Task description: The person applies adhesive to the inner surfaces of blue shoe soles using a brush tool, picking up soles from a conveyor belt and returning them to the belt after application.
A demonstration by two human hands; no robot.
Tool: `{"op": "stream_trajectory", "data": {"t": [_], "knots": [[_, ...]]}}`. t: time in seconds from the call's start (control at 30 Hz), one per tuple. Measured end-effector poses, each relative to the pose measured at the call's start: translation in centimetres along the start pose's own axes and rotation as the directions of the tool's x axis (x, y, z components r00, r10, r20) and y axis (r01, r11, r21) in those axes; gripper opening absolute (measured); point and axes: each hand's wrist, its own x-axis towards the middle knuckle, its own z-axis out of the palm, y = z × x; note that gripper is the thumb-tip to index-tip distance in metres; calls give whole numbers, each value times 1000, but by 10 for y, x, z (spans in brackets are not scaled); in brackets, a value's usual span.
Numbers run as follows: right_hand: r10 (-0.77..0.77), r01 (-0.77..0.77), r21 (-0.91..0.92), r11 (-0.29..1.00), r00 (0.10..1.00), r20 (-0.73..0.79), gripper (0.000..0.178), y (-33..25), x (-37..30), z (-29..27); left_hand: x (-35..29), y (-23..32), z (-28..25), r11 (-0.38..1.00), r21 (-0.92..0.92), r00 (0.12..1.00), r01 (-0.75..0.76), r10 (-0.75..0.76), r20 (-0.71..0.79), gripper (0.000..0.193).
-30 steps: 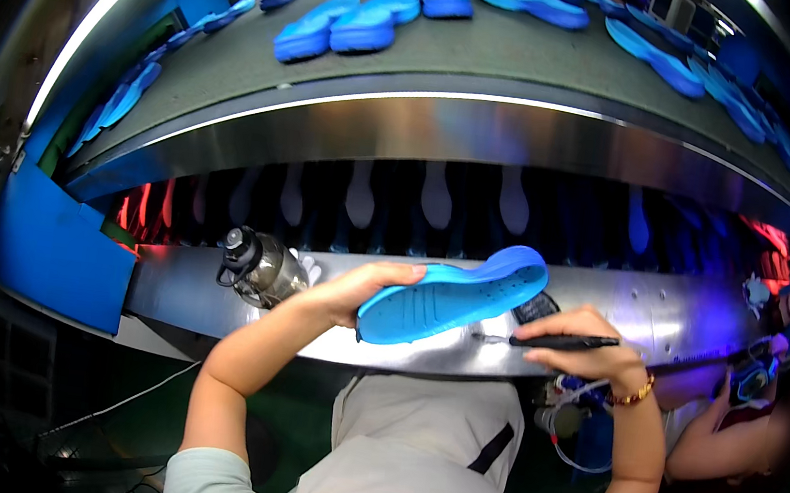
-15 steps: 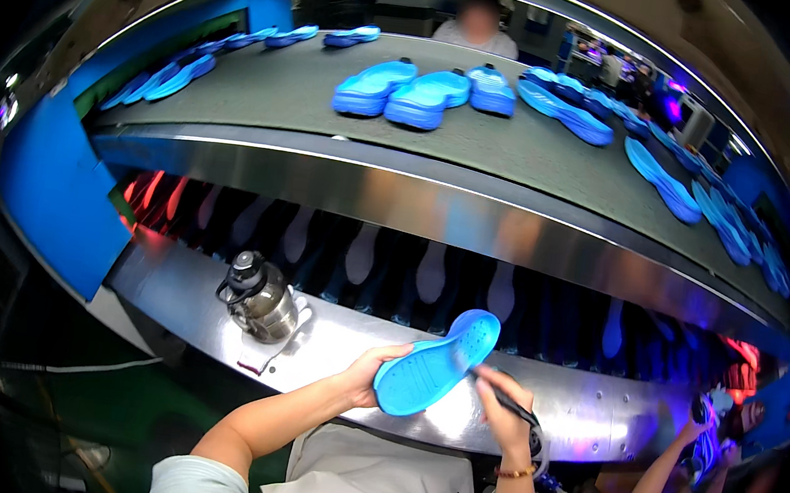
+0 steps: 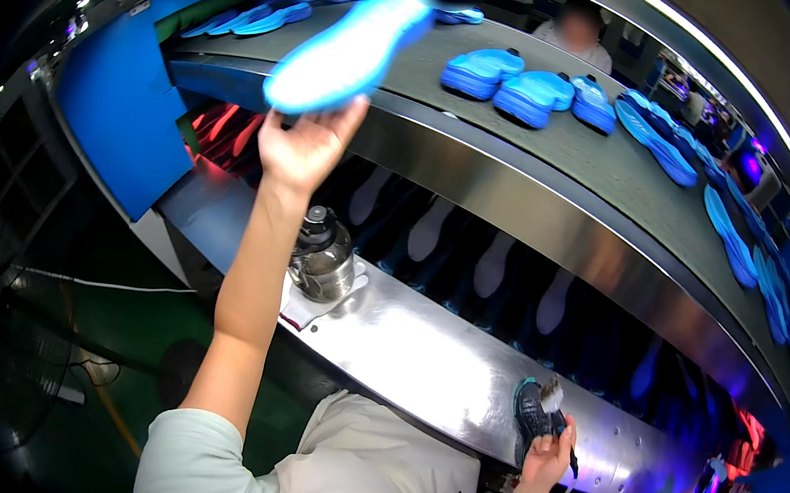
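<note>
A blue sole (image 3: 347, 54) is grasped by the left hand (image 3: 305, 151) at the belt's (image 3: 423, 89) near edge, toward its left corner; a brush (image 3: 550, 395) is pinched by the right hand (image 3: 547, 461) above the bench's (image 3: 412, 351) front edge.

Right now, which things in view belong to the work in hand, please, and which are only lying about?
In the work:
Blue sole, held up by the left hand
Brush, in the right hand
Similar soles on the belt, probably

Apparently just lying about:
Bottle
White cloth at its base
</note>
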Motion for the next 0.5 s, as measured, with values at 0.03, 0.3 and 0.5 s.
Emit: {"op": "stream_trajectory", "data": {"t": [0.03,0.3,0.5], "knots": [[14,-14,-12,1000,999,-32,25,0,-4,8,-1,-7,12,999,25,995,-37,39,-92,52],[49,-50,-32,998,999,-24,22,2,-9,-5,-105,-99,123,849,525,707,61,-408,577,13],[11,-12,-30,999,998,-54,23,-11,-15,-7,-107,-117,149,831,446,433,331,-554,711,9]]}}
